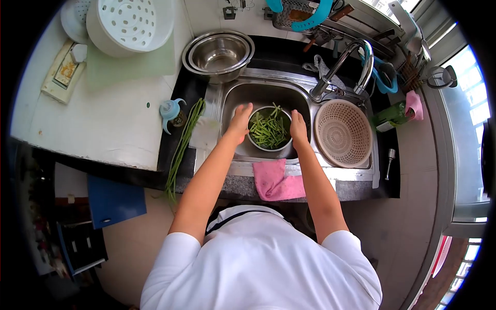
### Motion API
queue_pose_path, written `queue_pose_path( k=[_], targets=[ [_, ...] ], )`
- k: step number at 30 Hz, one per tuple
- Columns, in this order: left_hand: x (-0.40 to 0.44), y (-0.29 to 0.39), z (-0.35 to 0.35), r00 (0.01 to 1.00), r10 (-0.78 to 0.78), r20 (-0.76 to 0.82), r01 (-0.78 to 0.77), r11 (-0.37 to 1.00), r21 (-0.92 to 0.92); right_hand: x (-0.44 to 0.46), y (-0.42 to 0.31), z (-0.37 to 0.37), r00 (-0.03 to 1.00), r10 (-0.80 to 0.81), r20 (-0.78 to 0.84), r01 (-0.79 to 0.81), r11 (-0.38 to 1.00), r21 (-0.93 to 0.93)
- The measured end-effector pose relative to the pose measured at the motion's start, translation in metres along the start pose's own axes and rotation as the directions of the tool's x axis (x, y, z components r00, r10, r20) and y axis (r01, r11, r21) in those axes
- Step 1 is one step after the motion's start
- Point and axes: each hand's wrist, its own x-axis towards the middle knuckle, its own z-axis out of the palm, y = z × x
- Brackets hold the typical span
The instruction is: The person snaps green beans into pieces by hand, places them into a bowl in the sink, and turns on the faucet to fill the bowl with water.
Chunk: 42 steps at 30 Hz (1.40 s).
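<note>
A round metal bowl with short cut green stalks in it is in the sink. My left hand presses against the bowl's left side, thumb side up. On the opposite side, my right hand is against the rim, so the bowl is held between both palms. The undersides of my fingers and the bowl's base are hidden. Long uncut green stalks lie on the counter left of the sink.
A beige plastic colander sits right of the basin, below the curved faucet. Nested steel bowls stand behind at left. A pink cloth hangs over the front edge. A blue-topped bottle and green bottle flank the sink.
</note>
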Motion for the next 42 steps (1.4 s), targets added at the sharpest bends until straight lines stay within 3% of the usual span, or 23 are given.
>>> queue_pose_path(
  k=[2,4,5,6,8,9,11,15,18,20,23,26,28,30,31,32,34,35,37,38,40,42],
  targets=[
    [0.037,-0.036,-0.031,0.929,0.345,-0.131,-0.295,0.908,0.296,0.001,0.03,-0.015,0.999,-0.036,0.033,0.032,0.991,0.132],
    [0.037,-0.04,-0.078,0.823,0.526,-0.212,-0.389,0.795,0.465,-0.024,0.029,-0.036,0.984,0.054,0.167,-0.086,0.977,0.195],
    [0.031,-0.038,-0.1,0.72,0.647,-0.251,-0.422,0.695,0.582,-0.036,0.032,-0.043,0.968,0.144,0.206,-0.195,0.948,0.253],
    [0.025,-0.035,-0.121,0.6,0.755,-0.265,-0.429,0.583,0.691,-0.048,0.034,-0.048,0.96,0.173,0.219,-0.228,0.938,0.26],
    [0.022,-0.04,-0.162,0.455,0.883,-0.118,-0.23,0.245,0.942,-0.063,0.039,-0.05,0.935,0.216,0.28,-0.287,0.927,0.242],
    [0.015,-0.04,-0.169,0.453,0.884,-0.119,-0.23,0.244,0.942,-0.069,0.035,-0.047,0.931,0.219,0.292,-0.292,0.927,0.234],
    [0.003,-0.04,-0.18,0.689,0.715,-0.117,-0.057,0.214,0.975,-0.076,0.029,-0.036,0.922,0.197,0.332,-0.293,0.918,0.267],
    [-0.005,-0.035,-0.18,0.648,0.752,-0.122,-0.065,0.214,0.975,-0.077,0.01,-0.018,0.909,0.093,0.407,-0.205,0.949,0.239],
    [-0.028,-0.022,-0.163,0.606,0.784,-0.131,-0.168,0.288,0.943,-0.082,-0.006,-0.001,0.892,-0.027,0.452,-0.101,0.961,0.257],
    [-0.061,-0.01,-0.134,0.655,0.741,-0.147,-0.428,0.524,0.736,-0.091,-0.022,0.017,0.856,-0.103,0.507,-0.056,0.956,0.287],
    [-0.105,-0.006,-0.093,0.683,0.727,-0.078,-0.537,0.571,0.622,-0.108,-0.068,0.036,0.822,-0.12,0.556,-0.078,0.944,0.32],
    [-0.126,-0.015,-0.072,0.616,0.787,0.036,-0.616,0.453,0.644,-0.115,-0.094,0.04,0.823,-0.147,0.549,-0.106,0.91,0.402],
    [-0.133,-0.011,-0.069,0.624,0.777,0.076,-0.625,0.44,0.645,-0.114,-0.097,0.039,0.795,-0.264,0.547,0.049,0.925,0.376],
    [-0.136,-0.003,-0.073,0.767,0.63,0.118,-0.608,0.657,0.446,-0.12,-0.102,0.031,0.788,-0.28,0.548,0.087,0.932,0.351],
    [-0.135,0.005,-0.074,0.841,0.53,0.108,-0.541,0.822,0.177,-0.125,-0.106,0.026,0.756,-0.327,0.568,0.169,0.935,0.313],
    [-0.135,0.013,-0.075,0.839,0.531,0.124,-0.543,0.832,0.111,-0.129,-0.11,0.022,0.718,-0.369,0.59,0.25,0.928,0.276],
    [-0.144,0.047,-0.066,0.867,0.455,0.201,-0.45,0.89,-0.074,-0.135,-0.111,0.02,0.682,-0.368,0.632,0.237,0.929,0.285],
    [-0.146,0.059,-0.062,0.868,0.455,0.197,-0.45,0.89,-0.074,-0.136,-0.109,0.021,0.641,-0.417,0.644,0.314,0.908,0.275],
    [-0.147,0.072,-0.054,0.873,0.335,0.355,-0.312,0.942,-0.122,-0.138,-0.107,0.02,0.572,-0.525,0.63,0.466,0.84,0.277],
    [-0.144,0.067,-0.052,0.87,0.336,0.36,-0.313,0.942,-0.122,-0.139,-0.108,0.018,0.575,-0.526,0.627,0.468,0.84,0.276],
    [-0.14,0.056,-0.044,0.82,0.477,0.317,-0.374,0.865,-0.334,-0.141,-0.112,0.012,0.746,-0.373,0.552,0.148,0.901,0.408],
    [-0.146,0.043,-0.033,0.826,0.5,0.259,-0.38,0.835,-0.398,-0.139,-0.11,0.011,0.78,-0.371,0.505,0.134,0.886,0.443]
  ],
)
